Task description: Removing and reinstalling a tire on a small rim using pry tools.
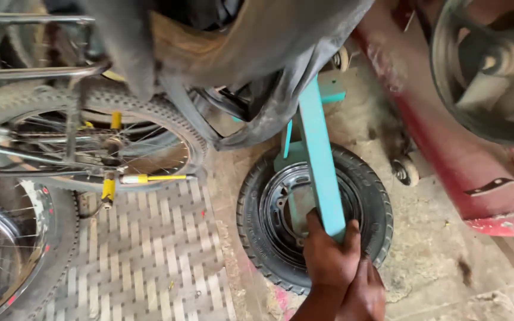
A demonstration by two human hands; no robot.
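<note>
A small black tyre (pixel 371 196) on a black steel rim (pixel 281 205) lies flat on the dusty floor. A long teal metal bar (pixel 319 154) slants down across it from a teal frame (pixel 333 94) behind. My left hand (pixel 330 257) is closed around the bar's lower end, thumb on the left side and fingers on the right. My right hand (pixel 365 293) presses against the back of the left hand, just below and to the right. Its fingers are hidden, so its grip cannot be made out.
A bicycle's rear wheel (pixel 150 113) with yellow fittings stands at upper left, and another spoked wheel (pixel 37 238) lies at lower left. A woven mat (pixel 144 255) covers the floor between. A red vehicle body (pixel 447 148), an alloy wheel (pixel 495 65) and a small caster (pixel 404 170) are on the right.
</note>
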